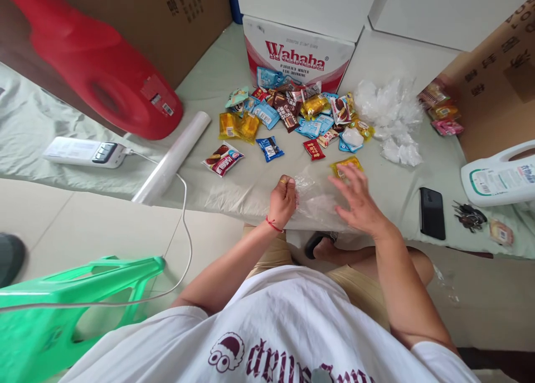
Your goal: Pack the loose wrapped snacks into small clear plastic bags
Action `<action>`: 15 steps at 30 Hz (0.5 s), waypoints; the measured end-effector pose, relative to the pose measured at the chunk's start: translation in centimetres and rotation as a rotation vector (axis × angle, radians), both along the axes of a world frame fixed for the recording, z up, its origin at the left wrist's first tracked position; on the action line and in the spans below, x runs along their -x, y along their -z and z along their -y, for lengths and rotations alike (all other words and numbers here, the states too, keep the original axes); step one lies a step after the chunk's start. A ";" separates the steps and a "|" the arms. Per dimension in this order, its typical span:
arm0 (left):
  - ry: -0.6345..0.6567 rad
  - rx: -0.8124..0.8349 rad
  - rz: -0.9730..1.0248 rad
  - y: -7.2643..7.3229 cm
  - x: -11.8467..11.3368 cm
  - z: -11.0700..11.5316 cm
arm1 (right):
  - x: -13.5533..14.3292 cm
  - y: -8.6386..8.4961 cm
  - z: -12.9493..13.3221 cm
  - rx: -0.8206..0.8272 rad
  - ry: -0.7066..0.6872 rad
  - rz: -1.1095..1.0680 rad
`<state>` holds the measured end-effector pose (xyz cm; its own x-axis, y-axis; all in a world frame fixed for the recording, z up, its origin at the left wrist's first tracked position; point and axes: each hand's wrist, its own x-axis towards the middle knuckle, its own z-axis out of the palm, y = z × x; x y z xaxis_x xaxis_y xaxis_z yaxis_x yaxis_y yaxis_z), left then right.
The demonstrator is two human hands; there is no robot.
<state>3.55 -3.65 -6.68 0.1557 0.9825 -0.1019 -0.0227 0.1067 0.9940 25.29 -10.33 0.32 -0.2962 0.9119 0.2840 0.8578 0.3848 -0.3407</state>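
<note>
My left hand (282,200) is closed in a pinch on the edge of a clear plastic bag (314,200), which spreads out to its right near the table's front edge. On the bag's other side, my right hand (358,199) is raised with its fingers spread, holding nothing. Just beyond those fingertips lies a yellow snack packet (346,164). Farther back are a small red packet (314,149), a dark blue packet (270,148) and a red and white snack pack (223,159). Behind them is a heap of mixed wrapped snacks (288,110).
A pile of crumpled clear bags (390,118) lies right of the snacks. A plastic film roll (172,159), power strip (83,151) and red jug (112,87) stand left. A phone (432,213), keys (470,216) and white bottle (501,177) are right; a Wahaha box (296,51) is behind.
</note>
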 end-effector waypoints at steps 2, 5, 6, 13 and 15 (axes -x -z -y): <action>-0.016 -0.014 -0.024 0.0 0.1 -0.2 | 1.1 -0.4 -1.1 0.086 -0.171 0.031; -0.040 -0.035 -0.063 0.2 0.7 -0.7 | 1.5 -0.1 -1.8 0.161 -0.135 -0.136; -0.054 -0.041 -0.074 0.2 1.0 -1.0 | 1.3 0.2 -2.0 0.185 -0.059 -0.247; -0.199 -0.207 -0.281 1.1 2.7 -3.1 | -2.0 3.7 -2.1 0.342 0.591 -0.958; -0.215 -0.213 -0.301 1.1 2.9 -3.5 | -3.3 4.1 -1.7 0.402 0.669 -0.933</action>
